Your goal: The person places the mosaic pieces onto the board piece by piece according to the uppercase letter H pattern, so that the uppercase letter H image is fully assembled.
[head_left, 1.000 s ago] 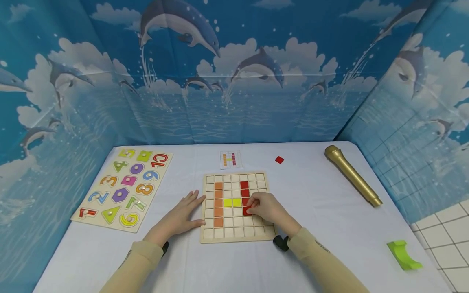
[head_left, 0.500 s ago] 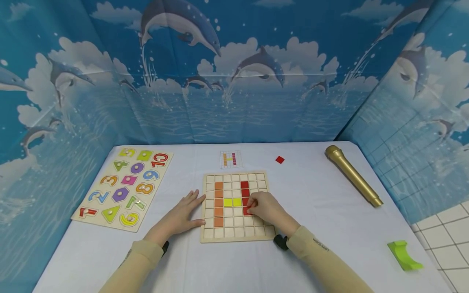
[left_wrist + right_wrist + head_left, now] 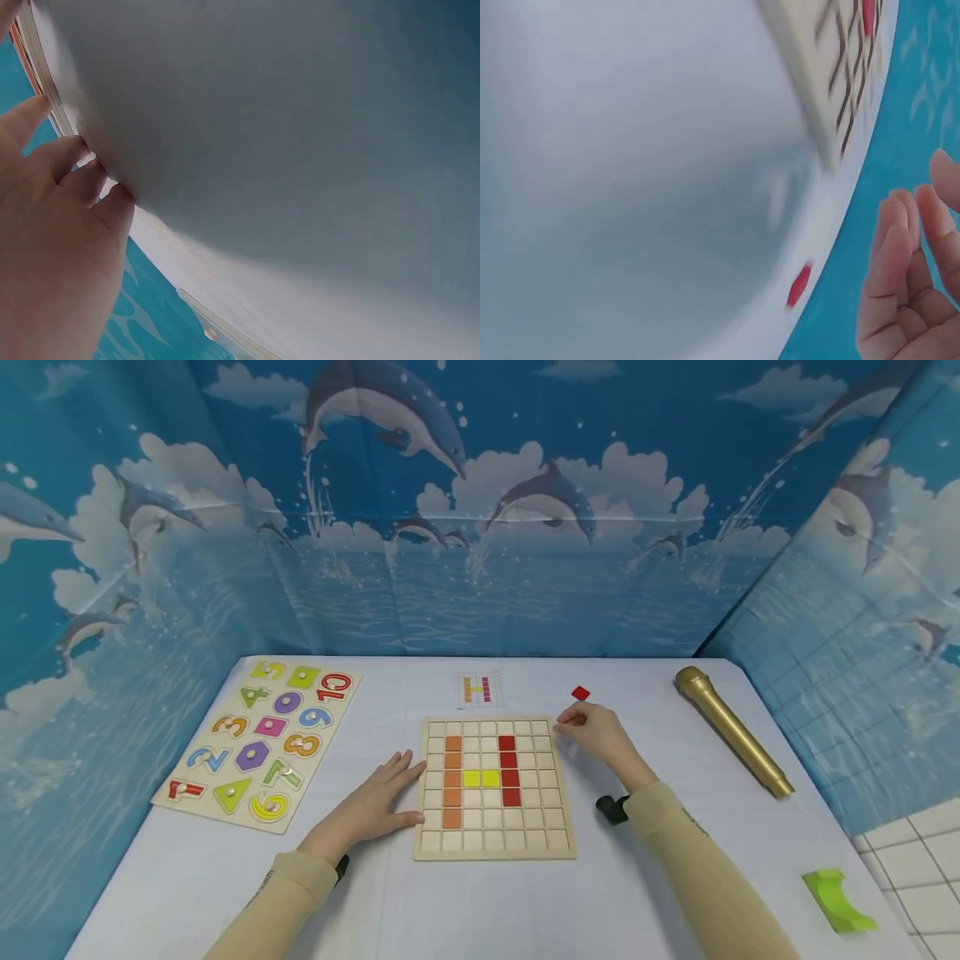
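Observation:
A wooden grid board [image 3: 547,818] lies mid-table. It bears a column of several orange tiles [image 3: 452,781], two yellow tiles [image 3: 481,778] and a column of several red tiles [image 3: 508,771]. The left hand [image 3: 375,802] touches the board's left edge with its thumb and fingertips, fingers extended. Beyond the board's far right corner, the right hand [image 3: 603,735] hovers with loosely bent fingers. The right wrist view shows nothing between those fingers [image 3: 895,262]. Just past them sits a loose red tile [image 3: 581,693], apart from the hand.
A small pattern card [image 3: 480,690] lies behind the board. At the left is a number and shape puzzle [image 3: 258,743]. A gold microphone-shaped object [image 3: 731,731] rests at the right, with a green curved block [image 3: 838,900] nearer the front.
The right hand has left the lower red tiles and moved up and right toward the loose red tile. The whole red column now shows. The left hand stays on the board's edge.

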### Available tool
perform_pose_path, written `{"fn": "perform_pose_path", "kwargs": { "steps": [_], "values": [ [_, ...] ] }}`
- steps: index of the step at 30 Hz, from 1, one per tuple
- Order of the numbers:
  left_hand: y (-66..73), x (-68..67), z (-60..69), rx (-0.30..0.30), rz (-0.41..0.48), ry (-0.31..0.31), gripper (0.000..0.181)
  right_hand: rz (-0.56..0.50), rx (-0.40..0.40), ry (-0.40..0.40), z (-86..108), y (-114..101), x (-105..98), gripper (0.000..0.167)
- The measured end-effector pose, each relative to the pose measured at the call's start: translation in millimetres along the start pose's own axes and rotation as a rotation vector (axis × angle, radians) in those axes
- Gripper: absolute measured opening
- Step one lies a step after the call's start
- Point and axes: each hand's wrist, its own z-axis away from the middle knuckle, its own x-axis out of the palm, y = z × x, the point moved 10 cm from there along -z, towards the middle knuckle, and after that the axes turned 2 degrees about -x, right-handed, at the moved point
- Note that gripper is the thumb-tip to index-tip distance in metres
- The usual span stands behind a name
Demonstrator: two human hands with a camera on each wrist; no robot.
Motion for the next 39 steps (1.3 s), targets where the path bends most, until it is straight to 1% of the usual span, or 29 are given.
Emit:
{"fn": "perform_pose_path", "kwargs": {
  "steps": [3, 7, 10, 13, 18, 23, 29, 32, 37, 39],
  "values": [
    [-0.6, 0.5, -1.0, 0.0, 0.003, -0.006, 0.083, -0.02, 0.008, 0.055, -14.8, 9.1, -17.8, 0.026],
    [0.9, -0.2, -0.6, 0.017, 0.02, -0.002, 0.083, -0.094, 0.001, 0.156, -30.7, 19.9, -35.1, 0.028],
    [2.2, -0.8, 0.3, 0.023, 0.023, 0.002, 0.082, -0.149, 0.011, 0.216, -39.6, 29.1, -41.2, 0.033],
    [2.4, -0.2, 0.8, 0.019, 0.021, 0.007, 0.082, -0.186, 0.054, 0.245, -45.3, 39.5, -42.0, 0.038],
    [0.5, 1.1, -0.3, 0.009, 0.009, 0.008, 0.082, -0.217, 0.137, 0.258, -49.6, 52.4, -39.4, 0.041],
    [0.3, -1.1, 0.2, 0.005, 0.008, 0.016, 0.082, -0.229, 0.178, 0.258, -54.0, 56.9, -36.6, 0.044],
    [0.5, -1.2, 2.4, -0.003, 0.011, 0.019, 0.081, -0.258, 0.157, 0.208, -59.7, 55.4, -30.4, 0.047],
    [1.6, -0.8, 2.8, 0.009, 0.014, 0.02, 0.081, -0.237, 0.145, 0.19, -62.0, 54.8, -28.1, 0.047],
    [4.3, -3.7, 3.0, 0.038, 0.011, 0.035, 0.081, -0.198, 0.152, 0.183, -65.3, 52.9, -26.5, 0.047],
    [3.5, -4.1, 3.3, 0.03, 0.013, 0.033, 0.081, -0.174, 0.155, 0.178, -67.1, 52.0, -25.5, 0.048]
  ]
}}
